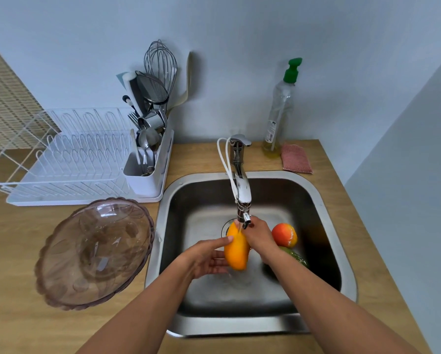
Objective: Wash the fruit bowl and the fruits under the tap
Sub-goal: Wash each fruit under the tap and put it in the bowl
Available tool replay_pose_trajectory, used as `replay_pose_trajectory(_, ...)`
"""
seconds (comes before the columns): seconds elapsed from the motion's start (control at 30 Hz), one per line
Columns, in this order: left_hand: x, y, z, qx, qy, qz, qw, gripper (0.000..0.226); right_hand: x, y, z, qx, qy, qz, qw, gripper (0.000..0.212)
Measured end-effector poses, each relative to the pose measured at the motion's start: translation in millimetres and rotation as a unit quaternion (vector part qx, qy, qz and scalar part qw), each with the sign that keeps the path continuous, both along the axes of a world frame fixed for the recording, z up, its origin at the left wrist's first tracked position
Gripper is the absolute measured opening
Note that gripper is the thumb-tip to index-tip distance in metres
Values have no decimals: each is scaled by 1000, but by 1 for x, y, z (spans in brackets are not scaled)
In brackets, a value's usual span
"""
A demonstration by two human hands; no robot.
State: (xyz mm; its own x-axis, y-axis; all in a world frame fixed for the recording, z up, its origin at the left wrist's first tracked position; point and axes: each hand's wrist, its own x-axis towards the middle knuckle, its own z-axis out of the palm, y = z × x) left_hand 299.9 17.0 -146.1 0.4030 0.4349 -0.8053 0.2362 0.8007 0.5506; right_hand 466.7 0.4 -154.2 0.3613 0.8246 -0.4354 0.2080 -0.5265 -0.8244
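A yellow-orange mango (236,249) is under the running tap (243,198), over the steel sink (324,200). My left hand (209,259) cups the mango from the left and below. My right hand (259,236) grips its upper right side, just under the spout. A red-orange fruit (284,235) lies in the sink to the right, and a green fruit (294,256) sits beside it, partly hidden by my right forearm. The clear pinkish fruit bowl (94,251) stands wet on the wooden counter, left of the sink.
A white dish rack (68,159) with a utensil holder (148,172) full of cutlery, a whisk and a strainer stands behind the bowl. A dish soap bottle (278,111) and a pink cloth (296,158) sit behind the sink. A wall bounds the counter on the right.
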Motion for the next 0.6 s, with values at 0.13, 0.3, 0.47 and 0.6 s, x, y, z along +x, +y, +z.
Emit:
replay_pose_trajectory(0.13, 6, -1, -1, 30, -20, 18, 999, 60, 0, -3, 3, 9, 58, 27, 998, 19)
replay_pose_trajectory(0.3, 12, -2, 0, 21, -63, 67, 996, 57, 6, -3, 8, 18, 73, 9, 997, 20)
replay_pose_trajectory(0.47, 10, 4, 0, 3, -86, 188, 978, 55, 13, -15, 15, 19, 110, 26, 993, 20)
replay_pose_trajectory(0.6, 8, 4, 0, 16, -53, 165, 985, 59, 11, -24, 10, 15, 129, 75, 989, 46)
